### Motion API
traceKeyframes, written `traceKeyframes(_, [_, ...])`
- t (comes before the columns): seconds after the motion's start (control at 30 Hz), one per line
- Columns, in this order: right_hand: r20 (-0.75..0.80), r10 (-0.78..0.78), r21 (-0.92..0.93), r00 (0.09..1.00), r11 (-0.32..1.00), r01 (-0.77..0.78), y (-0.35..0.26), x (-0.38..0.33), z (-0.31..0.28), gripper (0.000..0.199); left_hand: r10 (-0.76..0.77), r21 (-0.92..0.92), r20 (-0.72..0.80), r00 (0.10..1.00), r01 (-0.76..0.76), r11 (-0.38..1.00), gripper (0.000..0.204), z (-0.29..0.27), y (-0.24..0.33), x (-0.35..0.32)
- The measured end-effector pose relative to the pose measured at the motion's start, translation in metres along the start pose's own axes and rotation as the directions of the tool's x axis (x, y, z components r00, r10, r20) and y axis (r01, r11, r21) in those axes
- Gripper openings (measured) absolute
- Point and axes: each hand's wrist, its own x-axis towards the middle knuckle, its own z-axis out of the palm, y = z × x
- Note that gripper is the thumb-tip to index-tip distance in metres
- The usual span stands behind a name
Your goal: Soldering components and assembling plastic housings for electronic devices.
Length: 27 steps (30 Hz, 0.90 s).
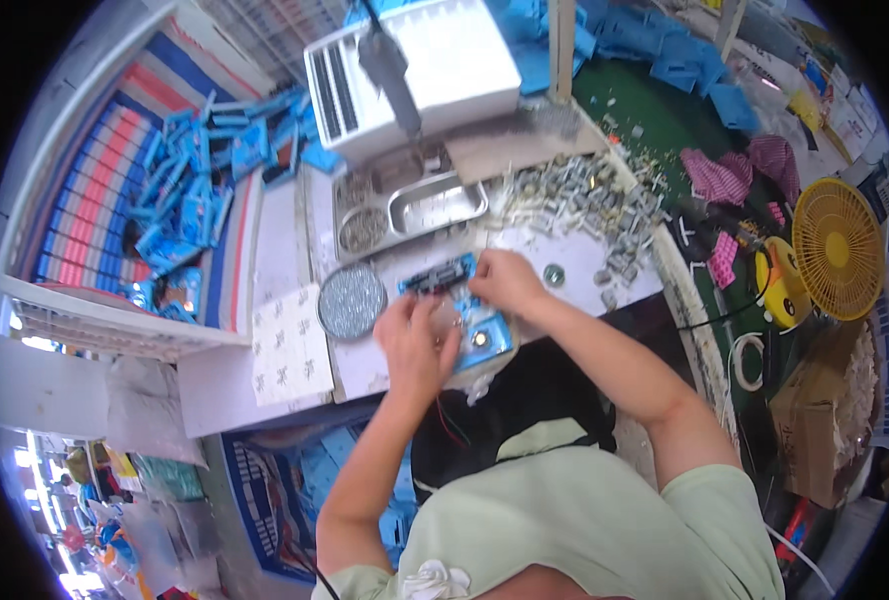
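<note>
At the table's near edge, my right hand [508, 283] pinches the right side of a blue plastic casing with a black part [439, 278] across it. My left hand [415, 345] is close beside it, fingers curled; what lies between them is blurred and I cannot make it out. Just under my hands is a second blue casing [495, 331], with a shiny round metal piece [481, 340] on it. Left of my left hand stands a round dish [353, 302] full of small grey metal parts.
A metal tray [440, 207] with compartments of small parts stands beyond my hands, before a white box [420, 75]. Small grey parts [585, 200] lie heaped at the right. A rack of blue casings [190, 200] stands left; a yellow fan [838, 250] stands far right.
</note>
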Motion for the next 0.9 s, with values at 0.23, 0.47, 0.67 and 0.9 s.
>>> traceKeyframes(0.23, [-0.321,0.020,0.750,0.947,0.615,0.241,-0.009,0.059,-0.085,0.015,-0.333,0.077,-0.026,0.943,0.334,0.939,0.078,-0.024,0.008,-0.089])
traceKeyframes(0.47, [-0.911,0.056,0.266,0.410,0.838,0.477,0.037,0.250,-0.328,0.012,-0.133,-0.010,-0.102,0.986,0.133,0.991,0.066,-0.049,0.018,0.017])
traceKeyframes(0.67, [-0.676,-0.635,-0.238,0.374,0.669,0.704,-0.108,0.307,-0.293,0.017,-0.204,-0.004,-0.223,0.953,0.208,0.978,0.052,-0.062,-0.073,0.176])
traceKeyframes(0.9, [0.201,-0.709,-0.522,0.676,0.506,0.686,-0.227,0.493,-0.237,0.022,-0.150,0.110,-0.343,0.927,0.198,0.974,0.060,0.019,-0.199,0.335])
